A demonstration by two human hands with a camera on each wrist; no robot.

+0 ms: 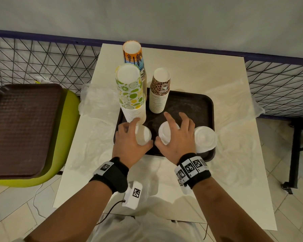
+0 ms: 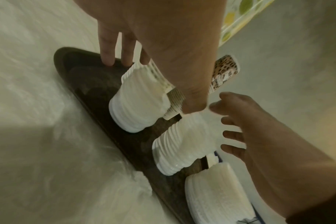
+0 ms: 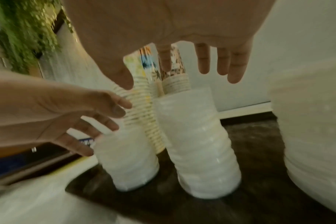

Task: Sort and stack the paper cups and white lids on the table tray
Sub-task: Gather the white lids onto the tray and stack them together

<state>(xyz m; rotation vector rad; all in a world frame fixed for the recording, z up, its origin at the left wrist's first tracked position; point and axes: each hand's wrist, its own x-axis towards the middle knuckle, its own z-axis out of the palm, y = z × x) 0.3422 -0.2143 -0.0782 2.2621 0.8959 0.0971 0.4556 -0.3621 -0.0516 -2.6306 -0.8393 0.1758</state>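
Dark tray [image 1: 205, 102] sat mid tabletop [image 1: 217, 75]. Far side of the tray: three cup stacks, lime-print stack [image 1: 130, 91] at left, palm-print stack [image 1: 134, 53] behind it, leopard-print stack [image 1: 160, 90] to the right. Near side: three white lid stacks in a row, left lid stack [image 1: 143, 134], middle lid stack [image 1: 165, 132], wider right lid stack [image 1: 205, 137].

Left hand [image 1: 129, 137] hovered over the left lid stack, fingers spread and relaxed, gripping nothing in the wrist view. Right hand [image 1: 177, 137] hovered over the middle lid stack, fingers splayed, also holding nothing; contact with the lid tops could not be told.

Judged step: sorting mostly done, hands squaring up or about to merge the two narrow lid stacks. Next move would need fingers curled round one stack low down, lifted straight, and set down square on the other without tilting.
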